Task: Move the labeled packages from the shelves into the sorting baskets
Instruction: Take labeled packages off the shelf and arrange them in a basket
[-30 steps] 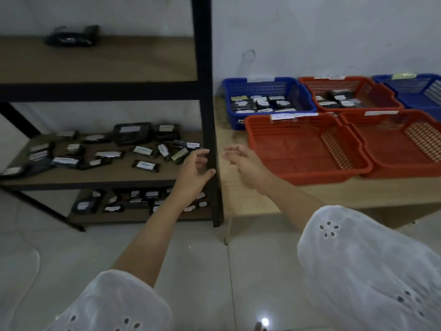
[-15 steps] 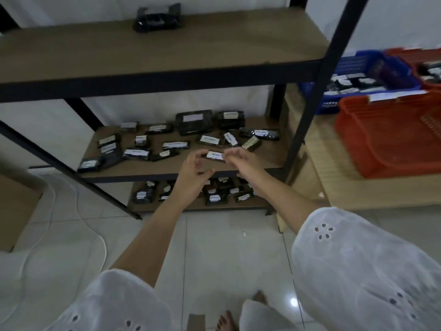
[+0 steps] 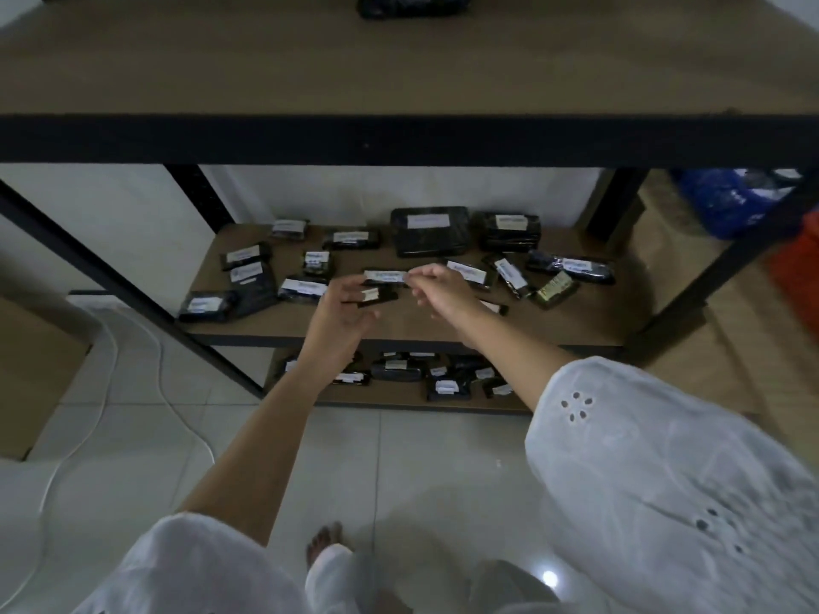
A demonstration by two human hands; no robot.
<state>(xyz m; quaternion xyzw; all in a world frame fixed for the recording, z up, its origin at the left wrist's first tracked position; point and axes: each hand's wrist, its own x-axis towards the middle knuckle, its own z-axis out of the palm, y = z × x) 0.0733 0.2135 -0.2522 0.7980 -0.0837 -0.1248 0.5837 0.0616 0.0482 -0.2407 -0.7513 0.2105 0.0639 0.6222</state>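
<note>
Several black packages with white labels lie on the middle shelf (image 3: 576, 316). My left hand (image 3: 339, 314) reaches in with relaxed fingers around a small labeled package (image 3: 379, 296), holding nothing that I can see. My right hand (image 3: 441, 292) has its fingertips at the right end of a long labeled package (image 3: 384, 276); blur hides whether they pinch it. A large flat package (image 3: 429, 231) lies at the back. More labeled packages (image 3: 399, 373) sit on the bottom shelf. A blue basket (image 3: 727, 201) and a red basket (image 3: 797, 277) show blurred at far right.
The top shelf (image 3: 399, 73) juts out above my hands and carries one black package (image 3: 412, 4). Black frame posts (image 3: 704, 277) stand at the right and a diagonal brace (image 3: 111, 281) at the left. A cardboard box (image 3: 26, 370) and a white cable (image 3: 104, 392) lie on the tiled floor.
The view has swung left and closer, from the baskets to the shelf. Both hands have moved in over the middle shelf's packages.
</note>
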